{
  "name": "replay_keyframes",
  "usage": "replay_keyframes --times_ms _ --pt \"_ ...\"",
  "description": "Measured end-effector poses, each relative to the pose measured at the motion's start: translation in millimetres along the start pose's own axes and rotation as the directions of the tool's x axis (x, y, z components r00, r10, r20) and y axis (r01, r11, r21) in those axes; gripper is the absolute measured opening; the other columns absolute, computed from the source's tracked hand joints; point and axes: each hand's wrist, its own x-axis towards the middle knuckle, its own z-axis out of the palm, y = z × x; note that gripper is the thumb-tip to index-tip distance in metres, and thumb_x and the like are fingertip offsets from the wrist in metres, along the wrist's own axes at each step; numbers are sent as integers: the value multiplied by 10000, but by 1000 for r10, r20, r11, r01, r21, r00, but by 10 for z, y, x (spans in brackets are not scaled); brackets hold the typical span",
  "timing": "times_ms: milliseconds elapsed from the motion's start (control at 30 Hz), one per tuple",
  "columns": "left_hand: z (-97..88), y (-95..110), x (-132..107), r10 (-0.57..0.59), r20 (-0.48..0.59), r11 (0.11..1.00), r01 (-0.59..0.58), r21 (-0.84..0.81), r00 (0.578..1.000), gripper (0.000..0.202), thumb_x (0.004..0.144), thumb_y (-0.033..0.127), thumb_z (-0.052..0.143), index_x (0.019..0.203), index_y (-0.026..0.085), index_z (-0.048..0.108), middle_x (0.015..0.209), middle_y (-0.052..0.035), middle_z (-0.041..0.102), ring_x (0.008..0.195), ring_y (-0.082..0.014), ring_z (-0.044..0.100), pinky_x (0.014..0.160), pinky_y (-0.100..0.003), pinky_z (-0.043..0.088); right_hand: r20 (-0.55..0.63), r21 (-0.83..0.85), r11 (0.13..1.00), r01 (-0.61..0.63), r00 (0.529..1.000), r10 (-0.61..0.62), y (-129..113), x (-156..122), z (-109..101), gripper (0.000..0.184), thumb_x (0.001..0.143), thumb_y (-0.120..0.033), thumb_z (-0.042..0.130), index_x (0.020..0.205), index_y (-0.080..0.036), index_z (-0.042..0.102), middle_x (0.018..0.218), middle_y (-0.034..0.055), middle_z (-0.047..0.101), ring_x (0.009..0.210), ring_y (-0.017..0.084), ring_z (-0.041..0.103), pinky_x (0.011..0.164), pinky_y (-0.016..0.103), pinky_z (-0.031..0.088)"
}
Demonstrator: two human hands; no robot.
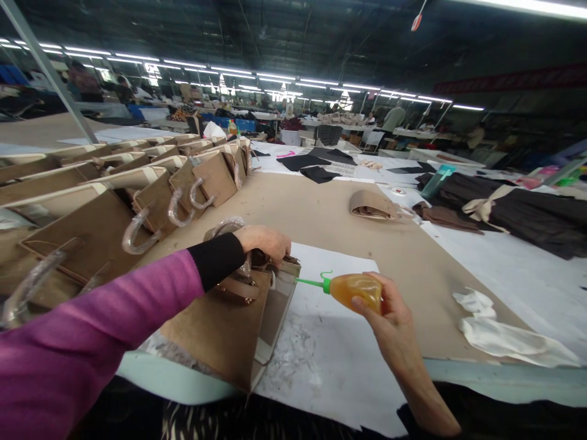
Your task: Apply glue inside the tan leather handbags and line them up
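A brown handbag [220,333] lies on the near edge of the table, its lighter side panel turned to the right. My left hand [268,243] grips the bag's upper edge, fingers curled down over it and partly hidden. Plastic film wraps the bag's handle beside my wrist. In my right hand [387,299] is a squeeze bottle [351,290] of amber liquid with a green cap and a thin green nozzle. It is held sideways, the nozzle tip close to the bag's upper right edge. White paper [330,342] with smeared grey marks lies under the bag.
Rows of similar brown bags [96,214] with wrapped handles stand on the left. A rolled tan strip [371,205] lies farther back. Crumpled white sheets [504,333] are at the right, with dark fabric [527,211] and a teal bottle [439,180] beyond.
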Motion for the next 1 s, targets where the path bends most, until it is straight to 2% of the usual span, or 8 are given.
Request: replay_keyframes --times_ms 100,200,367,700,1000 --pt "7 -2 3 4 7 1000 -4 -3 1000 283 703 214 624 974 165 690 953 -72 710 776 -192 608 619 -241 419 -5 0 1000 23 1000 -23 -13 30 1 452 754 -425 719 1122 -256 519 1021 16 579 880 220 546 778 321 444" --pt "22 -14 11 2 6 1000 -2 -11 1000 277 694 219 625 957 169 697 909 -60 715 749 -184 607 629 -239 425 48 4 1000 25 999 -26 10 33 10 433 764 -421 714 1115 -260 518 1009 7 574 873 215 540 787 319 432" --pt "37 -14 3 -18 17 1000 18 -1 1000 303 703 224 611 990 167 692 937 -67 712 751 -186 603 614 -240 422 92 -15 1000 -26 995 27 69 -57 -1 409 770 -423 712 1094 -264 520 957 -8 577 853 208 536 787 317 419" --pt "37 41 -30 -5 3 999 5 35 1000 289 719 196 615 992 142 690 958 -86 709 770 -182 598 596 -231 396 150 -48 994 -97 983 103 140 -216 30 442 764 -452 697 1112 -243 522 1033 23 590 945 258 539 849 385 407" --pt "91 2 -3 9 -34 999 -7 40 999 279 696 196 628 963 156 699 975 -82 706 788 -182 594 656 -237 418 228 -67 985 -158 959 169 108 -382 71 453 755 -455 712 1110 -246 523 1000 14 609 903 243 564 810 336 437"
